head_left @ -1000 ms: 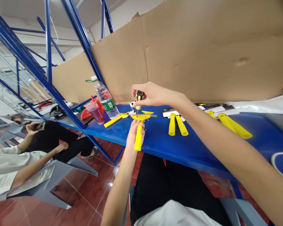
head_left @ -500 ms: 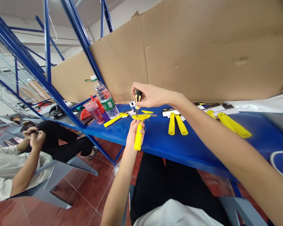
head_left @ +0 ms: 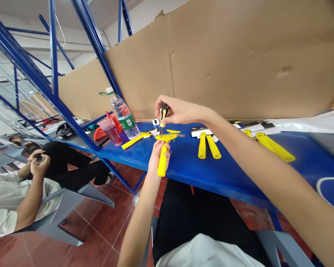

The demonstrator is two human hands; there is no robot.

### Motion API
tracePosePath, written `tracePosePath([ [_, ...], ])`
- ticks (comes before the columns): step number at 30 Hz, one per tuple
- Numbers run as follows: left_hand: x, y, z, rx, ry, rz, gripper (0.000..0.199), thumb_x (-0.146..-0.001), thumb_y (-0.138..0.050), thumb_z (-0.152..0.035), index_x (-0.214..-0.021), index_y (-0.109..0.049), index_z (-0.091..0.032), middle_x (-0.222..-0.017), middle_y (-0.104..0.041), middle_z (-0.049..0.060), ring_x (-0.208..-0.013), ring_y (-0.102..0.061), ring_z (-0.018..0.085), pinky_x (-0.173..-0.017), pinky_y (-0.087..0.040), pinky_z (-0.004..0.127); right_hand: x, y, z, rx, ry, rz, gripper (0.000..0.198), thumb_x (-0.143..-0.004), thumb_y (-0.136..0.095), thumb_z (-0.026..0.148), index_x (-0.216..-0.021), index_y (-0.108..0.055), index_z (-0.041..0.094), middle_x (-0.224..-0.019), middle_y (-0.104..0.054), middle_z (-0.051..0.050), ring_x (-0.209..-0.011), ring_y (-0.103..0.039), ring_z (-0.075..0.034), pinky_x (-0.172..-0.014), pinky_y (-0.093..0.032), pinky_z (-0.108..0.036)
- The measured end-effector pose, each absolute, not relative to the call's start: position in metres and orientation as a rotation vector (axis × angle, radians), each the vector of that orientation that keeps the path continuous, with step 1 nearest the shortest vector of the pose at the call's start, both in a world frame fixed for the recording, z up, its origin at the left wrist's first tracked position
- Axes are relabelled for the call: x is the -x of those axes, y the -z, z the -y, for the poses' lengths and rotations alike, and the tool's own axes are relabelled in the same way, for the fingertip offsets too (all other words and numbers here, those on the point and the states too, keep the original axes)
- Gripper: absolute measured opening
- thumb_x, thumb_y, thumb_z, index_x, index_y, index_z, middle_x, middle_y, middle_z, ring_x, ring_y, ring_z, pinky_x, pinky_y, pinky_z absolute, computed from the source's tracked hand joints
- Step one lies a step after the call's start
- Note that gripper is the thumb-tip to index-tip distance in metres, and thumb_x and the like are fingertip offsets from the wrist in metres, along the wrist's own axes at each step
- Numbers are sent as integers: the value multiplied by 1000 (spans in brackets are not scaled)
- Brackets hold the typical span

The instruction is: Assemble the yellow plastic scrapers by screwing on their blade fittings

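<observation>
My left hand [head_left: 156, 155] is wrapped around a yellow scraper [head_left: 162, 163], its handle angled down toward me and its head lying crosswise above my fingers. A metal blade [head_left: 180, 135] sticks out at the right of that head. Above it, my right hand [head_left: 172, 109] grips a black-and-yellow screwdriver [head_left: 163, 111] by the handle. The screwdriver stands nearly upright, its tip down at the scraper's head; whether it sits in a screw is too small to tell. Just behind lies a loose yellow piece [head_left: 173, 131]. Another yellow scraper [head_left: 135, 141] rests to the left.
Several yellow handles [head_left: 209, 148] lie on the blue table [head_left: 180, 159] to the right, beside cards in packaging [head_left: 202, 131]. A water bottle [head_left: 125, 116] and a red cup [head_left: 114, 133] stand left. Cardboard [head_left: 225, 55] walls the back. A seated person [head_left: 22, 193] is at far left.
The screwdriver's handle has tilted slightly to the right with my right hand. My left hand keeps its hold on the scraper. The whole view has shifted a little.
</observation>
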State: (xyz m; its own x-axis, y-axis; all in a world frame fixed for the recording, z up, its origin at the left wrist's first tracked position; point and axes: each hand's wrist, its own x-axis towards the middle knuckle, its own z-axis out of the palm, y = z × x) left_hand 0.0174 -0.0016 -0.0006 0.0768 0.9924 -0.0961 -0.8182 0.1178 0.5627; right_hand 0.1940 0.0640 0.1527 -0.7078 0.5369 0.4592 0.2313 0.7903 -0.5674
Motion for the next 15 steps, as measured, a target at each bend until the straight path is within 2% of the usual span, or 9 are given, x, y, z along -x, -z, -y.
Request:
tracePosePath([
  [5, -17, 0, 2, -413, -1406, -514, 21, -109, -61, -8, -124, -59, -23, -125, -72, 10, -75, -70, 4, -51, -44, 6, -191, -154, -64, 549, -577, 2365, 40, -84, -84, 28, -114, -57, 27, -110, -73, -4, -100, -64, -25, -87, -51, -40],
  [8, -18, 0, 2, -381, -1395, -532, 23, -107, -66, -11, -125, -61, -24, -122, -74, 9, -75, -72, 5, -50, -45, 7, -187, -154, -64, 576, -485, 2385, 39, -85, -84, 30, -114, -59, 29, -110, -70, -2, -98, -60, -24, -84, -47, -39],
  [11, -19, 1, 2, -324, -1376, -558, 28, -106, -73, -23, -131, -64, -33, -115, -77, 6, -82, -77, 13, -50, -54, 12, -185, -154, -61, 581, -407, 2398, 35, -88, -84, 33, -111, -58, 28, -105, -67, -2, -95, -57, -23, -82, -44, -38],
  [15, -20, 1, -2, -240, -1328, -553, 25, -112, -61, -43, -137, -64, -47, -105, -79, 5, -96, -82, 24, -56, -67, 26, -185, -154, -59, 607, -355, 2403, 37, -89, -83, 34, -110, -53, 28, -98, -64, -1, -90, -56, -23, -80, -44, -38],
])
